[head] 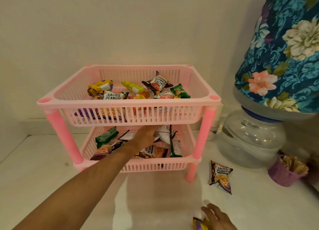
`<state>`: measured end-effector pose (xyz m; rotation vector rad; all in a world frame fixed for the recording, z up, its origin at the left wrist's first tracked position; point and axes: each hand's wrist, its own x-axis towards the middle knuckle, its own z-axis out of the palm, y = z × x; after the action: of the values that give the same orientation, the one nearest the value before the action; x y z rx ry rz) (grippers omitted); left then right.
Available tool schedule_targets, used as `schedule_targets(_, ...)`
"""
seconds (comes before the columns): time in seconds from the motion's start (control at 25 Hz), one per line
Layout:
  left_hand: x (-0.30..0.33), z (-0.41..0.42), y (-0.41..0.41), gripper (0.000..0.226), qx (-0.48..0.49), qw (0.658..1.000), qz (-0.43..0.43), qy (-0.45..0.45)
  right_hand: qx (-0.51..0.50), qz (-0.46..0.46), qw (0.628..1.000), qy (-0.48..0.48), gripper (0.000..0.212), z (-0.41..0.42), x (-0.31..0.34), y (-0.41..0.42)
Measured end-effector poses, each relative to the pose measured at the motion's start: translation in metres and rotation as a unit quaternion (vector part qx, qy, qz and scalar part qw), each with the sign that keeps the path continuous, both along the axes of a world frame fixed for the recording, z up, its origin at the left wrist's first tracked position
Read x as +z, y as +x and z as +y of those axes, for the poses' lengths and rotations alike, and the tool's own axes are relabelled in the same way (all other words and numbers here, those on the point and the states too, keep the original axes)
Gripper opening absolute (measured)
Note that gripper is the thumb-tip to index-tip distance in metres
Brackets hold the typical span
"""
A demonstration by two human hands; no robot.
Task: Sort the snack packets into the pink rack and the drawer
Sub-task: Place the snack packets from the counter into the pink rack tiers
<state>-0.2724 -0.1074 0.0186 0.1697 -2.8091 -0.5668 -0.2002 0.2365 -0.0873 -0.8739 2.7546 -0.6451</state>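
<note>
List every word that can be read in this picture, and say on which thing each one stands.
"SALTED PEANUTS": dark packet lying on the white counter.
"SALTED PEANUTS": white-labelled packet at the upper basket's front.
"SALTED PEANUTS", upside down: dark packet at the upper basket's back.
Red brand logos and the green packet's print: too blurred to read.
</note>
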Motion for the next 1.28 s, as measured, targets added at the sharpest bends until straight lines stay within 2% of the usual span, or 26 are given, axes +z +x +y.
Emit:
schedule_targets(0.08, -0.010, -0.010, -0.008, 0.040, 0.003, 0.999, -0.028, -0.035, -0.009, 0.010, 1.000, -0.026, 0.021, -0.002, -0.003, 0.008)
schedule_targets(0.12, -0.019, -0.017, -0.009, 0.033, 0.008, 0.998, -0.026, -0.065, 0.001, 0.018, 1.000, -0.011, 0.035, -0.003, -0.004, 0.014)
schedule_targets(0.2, -0.032, -0.032, -0.017, 0.037, 0.015, 0.996, -0.048, -0.079, -0.027, 0.052, 0.998, -0.001, 0.057, 0.000, 0.000, 0.016)
schedule_targets(0.28, -0.035, -0.038, -0.020, 0.042, 0.036, 0.995, -0.068, -0.062, -0.035, 0.069, 0.997, 0.025, 0.058, 0.002, 0.001, 0.017)
schedule_targets(0.36, -0.041, -0.048, -0.022, 0.051, 0.074, 0.984, -0.097, -0.132, -0.041, 0.042, 0.996, 0.061, 0.062, -0.002, 0.006, 0.016)
schedule_targets(0.44, -0.048, -0.057, -0.017, 0.056, 0.068, 0.966, -0.153, -0.199, -0.041, -0.026, 0.993, 0.111, 0.079, -0.004, 0.021, 0.019)
schedule_targets(0.48, -0.044, -0.055, -0.009, 0.050, 0.062, 0.963, -0.170, -0.198, -0.064, 0.010, 0.992, 0.107, 0.088, -0.003, 0.022, 0.017)
schedule_targets(0.52, -0.039, -0.050, -0.001, 0.046, 0.075, 0.974, -0.157, -0.148, -0.061, 0.026, 0.992, 0.108, 0.088, 0.001, 0.025, 0.014)
schedule_targets(0.56, -0.026, -0.037, 0.009, 0.049, 0.090, 0.984, -0.101, -0.115, -0.064, -0.025, 0.991, 0.113, 0.079, 0.004, 0.030, 0.010)
schedule_targets(0.6, -0.018, -0.023, 0.014, 0.055, 0.084, 0.986, -0.024, -0.139, -0.092, -0.036, 0.991, 0.091, 0.072, 0.005, 0.036, 0.006)
schedule_targets(0.68, 0.006, 0.014, 0.039, 0.054, 0.025, 0.978, 0.105, -0.177, -0.146, 0.002, 0.988, 0.044, 0.065, 0.011, 0.046, -0.007)
schedule_targets(0.72, 0.018, 0.036, 0.054, 0.049, -0.002, 0.977, 0.136, -0.165, -0.175, 0.006, 0.984, 0.007, 0.061, 0.013, 0.050, -0.017)
schedule_targets(0.8, 0.012, 0.063, 0.081, 0.040, -0.042, 0.976, 0.149, -0.150, -0.198, 0.039, 0.979, -0.038, 0.048, 0.016, 0.046, -0.045)
schedule_targets(0.88, -0.011, 0.088, 0.107, 0.042, -0.093, 0.974, 0.156, -0.137, -0.191, 0.063, 0.978, -0.050, 0.039, 0.015, 0.045, -0.067)
schedule_targets(1.04, -0.062, 0.123, 0.150, 0.042, -0.186, 0.968, 0.122, -0.115, -0.161, 0.029, 0.986, -0.032, 0.041, 0.015, 0.034, -0.072)
schedule_targets(1.28, -0.121, 0.109, 0.192, 0.047, -0.123, 0.988, -0.022, -0.086, -0.153, -0.020, 0.988, -0.028, 0.049, 0.033, 0.024, -0.041)
